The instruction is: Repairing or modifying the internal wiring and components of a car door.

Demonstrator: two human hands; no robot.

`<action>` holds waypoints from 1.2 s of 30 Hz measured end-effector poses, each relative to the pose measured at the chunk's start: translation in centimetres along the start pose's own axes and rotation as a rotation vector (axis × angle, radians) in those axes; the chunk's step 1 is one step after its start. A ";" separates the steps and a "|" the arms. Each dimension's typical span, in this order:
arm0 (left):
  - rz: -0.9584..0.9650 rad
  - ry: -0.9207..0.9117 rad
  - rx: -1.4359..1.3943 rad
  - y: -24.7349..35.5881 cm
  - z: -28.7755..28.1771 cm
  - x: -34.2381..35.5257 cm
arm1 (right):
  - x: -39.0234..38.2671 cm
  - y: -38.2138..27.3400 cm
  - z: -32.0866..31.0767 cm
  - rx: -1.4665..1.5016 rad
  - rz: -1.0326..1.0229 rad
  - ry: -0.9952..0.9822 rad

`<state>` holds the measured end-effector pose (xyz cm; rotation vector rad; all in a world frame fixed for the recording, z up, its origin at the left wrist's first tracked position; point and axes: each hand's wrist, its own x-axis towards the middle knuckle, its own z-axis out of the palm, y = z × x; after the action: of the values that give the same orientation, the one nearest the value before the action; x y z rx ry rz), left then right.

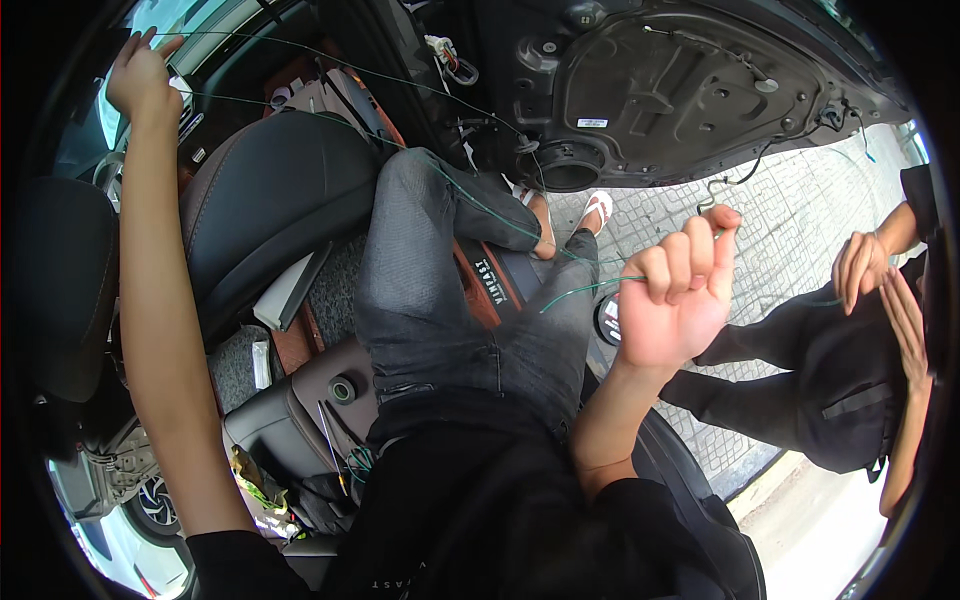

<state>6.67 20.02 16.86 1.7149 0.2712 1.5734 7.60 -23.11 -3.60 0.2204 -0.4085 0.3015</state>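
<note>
A thin green wire runs in loose strands across my view, over the seat and past my knee. My left hand is raised far out at the upper left, fingers curled around the wire, with two strands leading away from it. Closer in, my right hand is held palm up with bent fingers closed on the same wire; a short end of it hangs over my thigh. One strand reaches the car door near its round speaker opening. The door's inner trim is off, baring dark metal.
Another person in black stands outside at the right, hands raised. A dark seat lies to my left. On the console are a slim yellow-tipped tool and coiled green wire. A cable hangs from the door.
</note>
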 end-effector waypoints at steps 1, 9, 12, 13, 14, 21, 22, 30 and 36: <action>-0.060 0.012 -0.002 2.5 0.5 -1.4 | -0.3 1.0 -0.1 -0.044 0.003 0.124; 0.041 -0.954 0.102 14.0 -8.6 -20.5 | -6.8 14.2 -1.0 -0.928 0.515 -0.501; 0.000 -0.754 0.365 14.5 -13.3 -21.3 | -11.8 19.0 0.5 -0.978 0.779 -0.594; -0.061 -0.650 0.445 15.4 -14.7 -20.6 | -13.1 20.7 1.1 -0.906 0.871 -0.669; -0.137 -0.542 0.530 16.0 -15.7 -20.4 | -14.0 22.3 1.4 -0.816 1.007 -0.878; -0.473 -1.446 0.518 15.9 -18.8 -16.8 | -14.2 25.0 4.8 -0.365 0.784 -1.553; -0.818 -1.529 0.527 14.5 -19.6 -17.4 | -13.5 24.4 3.4 -0.336 1.045 -1.374; -1.245 -1.284 1.110 -1.4 -46.6 -28.7 | -4.0 10.4 -9.0 -0.845 1.561 -0.585; -0.538 -1.034 2.018 1.6 -69.7 -26.4 | 0.9 10.7 -9.4 -1.042 1.423 -0.494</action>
<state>-63.42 29.78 -6.64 2.9318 1.8892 -0.7209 8.24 -10.39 -10.07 -1.1124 -1.1189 1.3759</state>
